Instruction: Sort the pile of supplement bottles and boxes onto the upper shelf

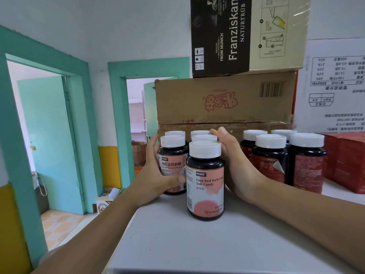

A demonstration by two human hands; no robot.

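- Nearest me is the white shelf, with both forearms reaching in over its front edge.
- The front bottle stands upright on the shelf between the two hands. It has a white cap and a pink label, and the right palm lies just beside it.
- I see the left hand wrapped round the left bottle. The thumb lies across the label's front and the fingers curl round the outer side in a firm hold.
- The right hand grips nothing. Its fingers are straight and together with the thumb up, laid flat against the right side of the cluster.
- The rear bottles show as three white caps, packed tight between the hands behind the two in front.
- The right group is four upright bottles standing apart from the cluster. One label corner is peeling.
- Red boxes are stacked just beside that group, at far right.
- At the back I make out a brown carton with a dark carton on top of it and a white carton to its right.
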